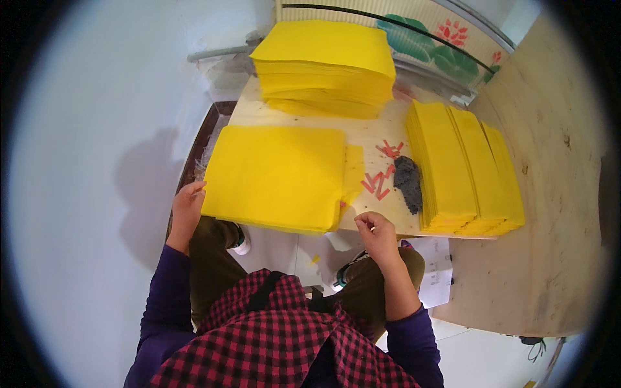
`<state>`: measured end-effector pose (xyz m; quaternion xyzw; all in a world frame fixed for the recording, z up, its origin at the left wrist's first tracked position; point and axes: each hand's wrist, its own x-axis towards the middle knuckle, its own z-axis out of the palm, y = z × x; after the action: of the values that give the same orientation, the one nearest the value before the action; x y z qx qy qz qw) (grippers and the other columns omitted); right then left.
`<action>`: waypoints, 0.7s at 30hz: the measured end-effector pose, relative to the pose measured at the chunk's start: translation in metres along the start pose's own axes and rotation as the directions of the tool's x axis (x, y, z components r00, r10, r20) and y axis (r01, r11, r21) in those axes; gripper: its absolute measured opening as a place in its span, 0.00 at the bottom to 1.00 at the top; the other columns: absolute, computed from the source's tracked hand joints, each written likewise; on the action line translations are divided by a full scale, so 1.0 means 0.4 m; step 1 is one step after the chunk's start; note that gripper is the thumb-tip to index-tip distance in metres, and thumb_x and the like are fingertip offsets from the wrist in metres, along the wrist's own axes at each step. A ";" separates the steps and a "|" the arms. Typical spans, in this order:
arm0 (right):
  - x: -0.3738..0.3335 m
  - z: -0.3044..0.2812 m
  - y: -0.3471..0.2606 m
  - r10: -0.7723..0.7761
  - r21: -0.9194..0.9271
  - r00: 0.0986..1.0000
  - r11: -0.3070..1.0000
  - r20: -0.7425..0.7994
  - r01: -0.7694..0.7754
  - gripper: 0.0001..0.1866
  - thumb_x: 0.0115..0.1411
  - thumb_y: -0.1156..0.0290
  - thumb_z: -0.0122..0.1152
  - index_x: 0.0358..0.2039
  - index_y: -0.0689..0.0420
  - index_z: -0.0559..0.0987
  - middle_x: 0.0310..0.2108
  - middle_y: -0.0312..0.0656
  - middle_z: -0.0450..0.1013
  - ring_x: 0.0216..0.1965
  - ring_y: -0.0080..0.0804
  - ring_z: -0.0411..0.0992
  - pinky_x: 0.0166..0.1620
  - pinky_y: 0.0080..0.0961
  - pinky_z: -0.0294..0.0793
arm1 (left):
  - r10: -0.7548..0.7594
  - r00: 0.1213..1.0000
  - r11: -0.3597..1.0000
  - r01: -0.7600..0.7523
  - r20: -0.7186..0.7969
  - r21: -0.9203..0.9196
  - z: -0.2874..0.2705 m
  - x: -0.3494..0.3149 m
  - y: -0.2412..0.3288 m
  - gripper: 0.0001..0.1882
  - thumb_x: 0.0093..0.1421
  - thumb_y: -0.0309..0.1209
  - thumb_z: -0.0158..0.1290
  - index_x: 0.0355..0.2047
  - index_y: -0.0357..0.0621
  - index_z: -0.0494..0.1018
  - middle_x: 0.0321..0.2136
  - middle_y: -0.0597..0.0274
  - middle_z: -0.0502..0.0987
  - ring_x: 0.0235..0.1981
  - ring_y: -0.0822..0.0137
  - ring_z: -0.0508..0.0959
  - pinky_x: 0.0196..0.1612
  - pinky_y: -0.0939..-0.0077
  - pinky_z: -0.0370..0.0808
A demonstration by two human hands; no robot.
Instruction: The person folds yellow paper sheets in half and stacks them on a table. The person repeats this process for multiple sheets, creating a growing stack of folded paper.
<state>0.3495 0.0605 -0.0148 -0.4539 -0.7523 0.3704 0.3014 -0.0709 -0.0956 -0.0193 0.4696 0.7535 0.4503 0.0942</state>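
A low pile of yellow fabric-like sheets (275, 178) lies in front of me on the pale wooden table, overhanging its near edge. At the pile's left edge, my left hand (187, 207) has its fingers closed on the sheets' border. Just off the pile's lower right corner is my right hand (378, 239), fingers curled into a pinch; whatever is between them is too small to make out. A tiny red piece (343, 204) shows at that corner. Short red strips (378, 183) are scattered to the right, beside a dark grey crumpled lump (407, 184).
A tall yellow stack (326, 68) stands at the back of the table. Several upright-edged yellow bundles (462, 171) sit at the right, against a wooden panel (543, 194). A white wall (84, 194) rises on the left. Below the table, a printed sheet (435, 271) is beside my knee.
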 end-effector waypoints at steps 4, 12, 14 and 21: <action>0.021 0.044 -0.035 0.009 -0.078 1.000 0.997 0.023 -0.007 0.07 0.56 0.74 0.61 0.35 0.62 0.79 0.30 0.46 0.75 0.29 0.34 0.74 0.35 0.26 0.73 | 0.073 0.997 0.997 -0.073 -0.006 0.005 -0.011 -0.015 -0.018 0.10 0.59 0.23 0.51 0.42 0.37 0.74 0.38 0.55 0.78 0.41 0.61 0.78 0.45 0.71 0.73; 0.091 0.127 -0.146 -0.096 -0.091 0.992 0.990 0.086 0.104 0.07 0.57 0.76 0.59 0.36 0.62 0.79 0.33 0.44 0.75 0.33 0.31 0.74 0.37 0.24 0.73 | 0.255 0.931 0.956 -0.284 0.261 0.078 -0.031 0.057 -0.030 0.07 0.55 0.21 0.52 0.35 0.39 0.73 0.36 0.51 0.75 0.43 0.50 0.73 0.47 0.64 0.70; 0.129 0.152 -0.145 -0.169 -0.172 0.979 0.967 0.117 0.187 0.07 0.56 0.76 0.59 0.36 0.62 0.78 0.35 0.47 0.75 0.36 0.39 0.74 0.41 0.29 0.72 | 0.287 0.902 0.942 -0.327 0.324 0.078 -0.018 0.096 -0.041 0.06 0.55 0.21 0.51 0.35 0.40 0.73 0.36 0.52 0.75 0.44 0.50 0.73 0.47 0.62 0.70; 0.305 0.227 -0.042 -0.304 -0.519 0.941 0.786 0.147 0.335 0.12 0.55 0.73 0.57 0.38 0.64 0.75 0.41 0.55 0.72 0.46 0.54 0.67 0.51 0.42 0.66 | 0.366 0.817 0.865 -0.475 0.446 0.160 0.071 0.248 -0.114 0.09 0.55 0.21 0.48 0.37 0.41 0.73 0.40 0.53 0.73 0.47 0.50 0.70 0.51 0.61 0.68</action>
<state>0.2205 0.1400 -0.0360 -0.3755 -0.8995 0.1009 0.1995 -0.1371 -0.0071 -0.0430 0.7158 0.6472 0.2496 0.0802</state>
